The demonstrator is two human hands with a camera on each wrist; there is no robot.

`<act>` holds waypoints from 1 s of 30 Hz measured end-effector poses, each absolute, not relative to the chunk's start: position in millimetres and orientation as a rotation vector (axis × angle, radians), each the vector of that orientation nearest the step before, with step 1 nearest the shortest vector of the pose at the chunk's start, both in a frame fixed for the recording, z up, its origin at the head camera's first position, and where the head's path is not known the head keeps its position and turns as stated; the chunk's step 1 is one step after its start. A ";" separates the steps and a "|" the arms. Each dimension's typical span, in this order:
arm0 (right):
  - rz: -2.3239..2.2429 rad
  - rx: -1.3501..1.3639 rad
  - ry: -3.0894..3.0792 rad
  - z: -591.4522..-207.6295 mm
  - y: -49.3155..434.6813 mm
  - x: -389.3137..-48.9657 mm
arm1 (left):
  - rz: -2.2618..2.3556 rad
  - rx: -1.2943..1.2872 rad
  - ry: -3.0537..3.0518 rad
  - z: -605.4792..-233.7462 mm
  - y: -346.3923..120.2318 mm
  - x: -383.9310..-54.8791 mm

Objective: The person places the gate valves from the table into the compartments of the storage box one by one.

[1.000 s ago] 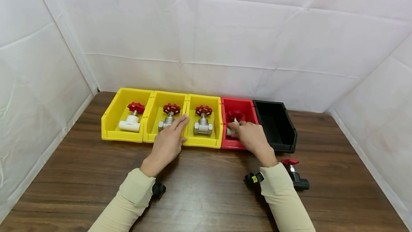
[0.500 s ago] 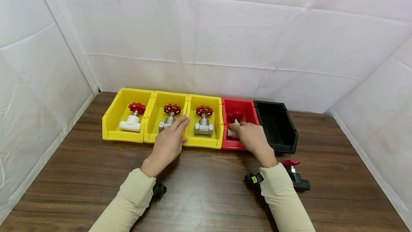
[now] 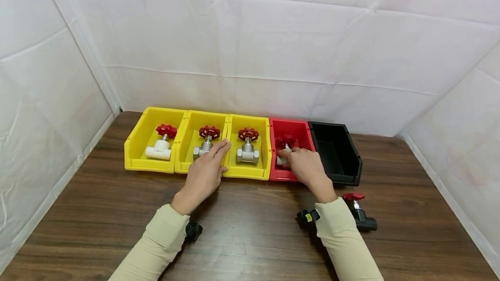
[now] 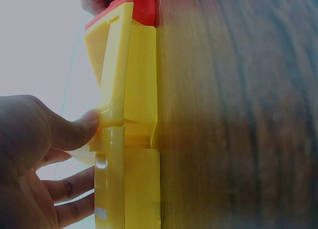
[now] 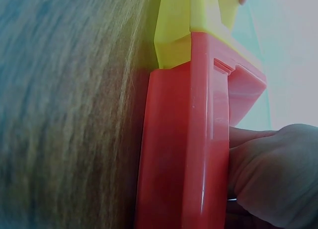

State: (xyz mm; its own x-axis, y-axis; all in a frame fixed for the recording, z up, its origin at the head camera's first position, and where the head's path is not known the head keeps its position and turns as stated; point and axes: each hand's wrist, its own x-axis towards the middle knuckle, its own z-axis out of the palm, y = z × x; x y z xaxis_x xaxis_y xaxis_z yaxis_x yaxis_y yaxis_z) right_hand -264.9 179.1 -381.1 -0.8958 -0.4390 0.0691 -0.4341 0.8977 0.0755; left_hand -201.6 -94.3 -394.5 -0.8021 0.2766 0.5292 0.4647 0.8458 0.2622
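Note:
My right hand (image 3: pixel 308 166) reaches into the red bin (image 3: pixel 278 174) and grips a white-bodied valve (image 3: pixel 281 159) with a red handwheel; the fingers hide part of its body. In the right wrist view the red bin's front wall (image 5: pixel 203 139) covers the fingertips. My left hand (image 3: pixel 205 177) rests with extended fingers where the second and third yellow bins meet, its thumb (image 4: pixel 82 129) at the front rim. Under it, the second bin holds a metal valve (image 3: pixel 205 145), partly covered. Another metal valve (image 3: pixel 247 153) stands in the third yellow bin (image 3: pixel 247 172).
The leftmost yellow bin (image 3: pixel 150 166) holds a white valve (image 3: pixel 159 148) with a red handwheel. A black bin (image 3: pixel 332 146) ends the row on the right. A black valve (image 3: pixel 363 220) with a red handle lies on the wooden table (image 3: pixel 250 237) beside my right sleeve. White sheeting (image 3: pixel 250 34) surrounds the table.

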 end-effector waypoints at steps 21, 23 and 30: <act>-0.073 0.664 -2.975 -379.6 177.4 -263.5 | -0.536 -0.549 -2.542 -393.8 -93.9 -201.9; -0.076 0.654 -2.978 -379.6 177.3 -263.2 | -0.540 -0.546 -2.544 -394.3 -94.0 -202.4; -0.055 0.656 -2.949 -380.3 178.5 -261.6 | -0.541 -0.531 -2.548 -395.3 -94.4 -202.4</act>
State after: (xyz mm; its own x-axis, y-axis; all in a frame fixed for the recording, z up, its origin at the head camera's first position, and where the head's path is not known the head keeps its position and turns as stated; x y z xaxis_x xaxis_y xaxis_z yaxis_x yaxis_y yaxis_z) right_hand -261.6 178.5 -380.3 -0.8987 -0.4248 0.1093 -0.4204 0.9053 0.0614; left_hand -202.4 -94.4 -395.3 -0.8103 0.2664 0.5219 0.4554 0.8469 0.2747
